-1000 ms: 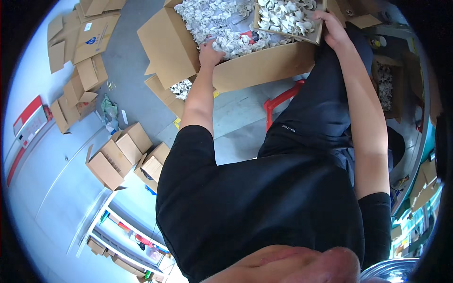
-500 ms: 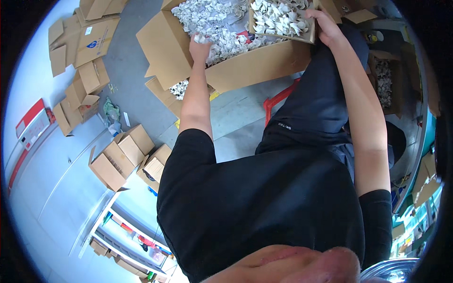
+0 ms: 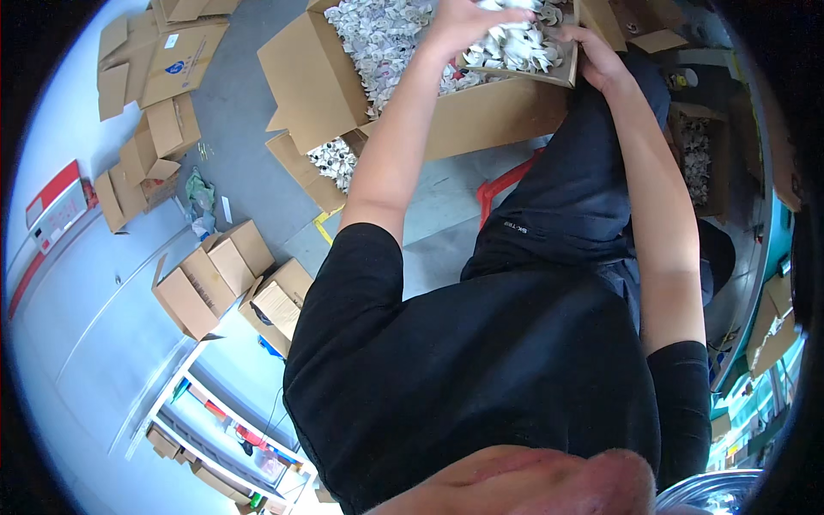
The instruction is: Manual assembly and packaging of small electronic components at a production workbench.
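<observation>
A large cardboard box [image 3: 498,116] at the top is full of small white curled pieces [image 3: 378,51]; I cannot make out their kind. A smaller, shallow cardboard box [image 3: 524,74] rests at its right side and holds more white pieces [image 3: 515,47]. My right hand [image 3: 596,58] grips the smaller box's right side, fingers over the edge. Above that box's left part is my left hand [image 3: 463,26], its thumb stretched out over the white pieces. Its other fingers are mostly cut off by the upper edge of the view.
Below the large box's left corner, another carton holds white pieces with dark spots [image 3: 333,163]. A red metal bar [image 3: 506,182] stands by my leg. Empty cartons [image 3: 215,279] lie along the left wall, near a white shelf [image 3: 232,416]. At right is another filled carton [image 3: 697,159].
My left hand has moved right and up, from the large box with white pieces in its fingers to over the smaller box. My right hand keeps its grip.
</observation>
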A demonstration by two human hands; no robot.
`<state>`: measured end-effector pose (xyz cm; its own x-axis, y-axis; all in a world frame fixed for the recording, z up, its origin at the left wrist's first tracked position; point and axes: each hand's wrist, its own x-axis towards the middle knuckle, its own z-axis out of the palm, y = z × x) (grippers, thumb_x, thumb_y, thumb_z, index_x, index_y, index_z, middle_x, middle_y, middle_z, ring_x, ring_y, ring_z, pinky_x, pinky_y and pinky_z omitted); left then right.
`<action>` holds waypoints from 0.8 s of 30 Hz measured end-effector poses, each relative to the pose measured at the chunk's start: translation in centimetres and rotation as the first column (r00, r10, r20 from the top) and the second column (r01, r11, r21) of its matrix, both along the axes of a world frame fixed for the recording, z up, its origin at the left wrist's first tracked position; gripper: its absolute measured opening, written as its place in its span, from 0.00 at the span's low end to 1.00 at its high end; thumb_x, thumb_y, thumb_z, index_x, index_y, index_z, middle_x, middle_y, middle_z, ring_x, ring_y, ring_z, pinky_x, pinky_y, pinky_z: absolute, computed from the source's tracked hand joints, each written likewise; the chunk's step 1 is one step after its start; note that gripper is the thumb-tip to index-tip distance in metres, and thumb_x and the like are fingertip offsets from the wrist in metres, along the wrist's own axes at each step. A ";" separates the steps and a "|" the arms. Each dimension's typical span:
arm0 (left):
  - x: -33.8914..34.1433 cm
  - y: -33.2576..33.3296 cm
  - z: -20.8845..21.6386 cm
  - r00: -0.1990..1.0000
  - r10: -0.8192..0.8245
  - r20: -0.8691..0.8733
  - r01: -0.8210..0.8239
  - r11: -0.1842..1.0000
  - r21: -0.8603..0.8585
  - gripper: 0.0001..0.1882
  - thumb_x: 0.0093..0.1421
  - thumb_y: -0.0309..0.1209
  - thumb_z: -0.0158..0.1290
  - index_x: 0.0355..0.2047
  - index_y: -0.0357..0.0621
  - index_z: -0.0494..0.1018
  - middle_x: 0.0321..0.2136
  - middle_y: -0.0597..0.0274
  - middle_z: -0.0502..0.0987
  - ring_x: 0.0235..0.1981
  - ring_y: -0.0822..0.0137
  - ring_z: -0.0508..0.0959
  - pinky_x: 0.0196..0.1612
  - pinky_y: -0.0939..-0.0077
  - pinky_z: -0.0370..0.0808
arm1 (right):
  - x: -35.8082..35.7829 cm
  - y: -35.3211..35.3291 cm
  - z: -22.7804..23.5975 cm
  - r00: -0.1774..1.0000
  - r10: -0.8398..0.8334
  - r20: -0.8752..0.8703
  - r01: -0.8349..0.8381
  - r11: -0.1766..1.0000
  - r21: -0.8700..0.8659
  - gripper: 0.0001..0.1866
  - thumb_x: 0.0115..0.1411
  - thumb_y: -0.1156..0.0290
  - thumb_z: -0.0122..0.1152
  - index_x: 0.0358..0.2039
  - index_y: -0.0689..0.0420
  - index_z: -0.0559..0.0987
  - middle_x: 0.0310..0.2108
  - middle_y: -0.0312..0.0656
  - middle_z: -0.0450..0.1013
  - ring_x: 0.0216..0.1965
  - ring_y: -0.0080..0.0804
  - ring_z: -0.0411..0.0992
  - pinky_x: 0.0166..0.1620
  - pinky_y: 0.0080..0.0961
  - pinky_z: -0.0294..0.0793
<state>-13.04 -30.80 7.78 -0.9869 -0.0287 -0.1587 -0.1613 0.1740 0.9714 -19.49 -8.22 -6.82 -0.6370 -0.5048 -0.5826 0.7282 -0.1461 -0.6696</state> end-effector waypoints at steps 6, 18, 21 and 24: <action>0.7 -0.7 -3.8 0.901 -0.342 -0.267 0.284 0.930 -0.234 0.28 0.57 0.31 0.67 0.57 0.43 0.72 0.56 0.53 0.73 0.61 0.59 0.70 0.64 0.65 0.67 | -0.4 0.8 -0.9 0.998 -0.056 -0.042 0.056 0.998 -0.019 0.13 0.55 0.71 0.61 0.41 0.59 0.78 0.39 0.37 0.76 0.40 0.31 0.73 0.51 0.31 0.73; 4.8 -19.1 -22.9 0.900 0.427 0.087 -0.236 0.646 -0.726 0.39 0.51 0.49 0.65 0.56 0.32 0.70 0.49 0.36 0.76 0.53 0.48 0.77 0.56 0.60 0.73 | -2.7 4.9 -4.8 0.992 -0.115 -0.042 0.114 0.993 -0.039 0.10 0.54 0.72 0.61 0.37 0.59 0.79 0.35 0.36 0.76 0.39 0.28 0.73 0.51 0.30 0.73; 13.6 -28.5 -26.2 0.829 0.466 0.310 -0.032 0.593 -0.805 0.53 0.49 0.54 0.64 0.65 0.30 0.59 0.60 0.28 0.65 0.61 0.44 0.71 0.62 0.58 0.69 | -2.0 -0.6 -1.6 0.990 -0.141 -0.025 0.139 0.988 -0.064 0.11 0.54 0.72 0.60 0.38 0.59 0.79 0.35 0.36 0.76 0.39 0.29 0.73 0.51 0.31 0.73; 14.8 -22.0 -30.7 0.841 0.394 0.372 0.247 0.333 -0.910 0.58 0.51 0.57 0.61 0.68 0.27 0.50 0.65 0.25 0.56 0.65 0.42 0.66 0.64 0.57 0.67 | -2.9 1.5 -3.1 0.991 -0.129 -0.039 0.129 0.992 -0.002 0.12 0.54 0.71 0.61 0.40 0.59 0.79 0.36 0.37 0.76 0.40 0.29 0.74 0.51 0.31 0.73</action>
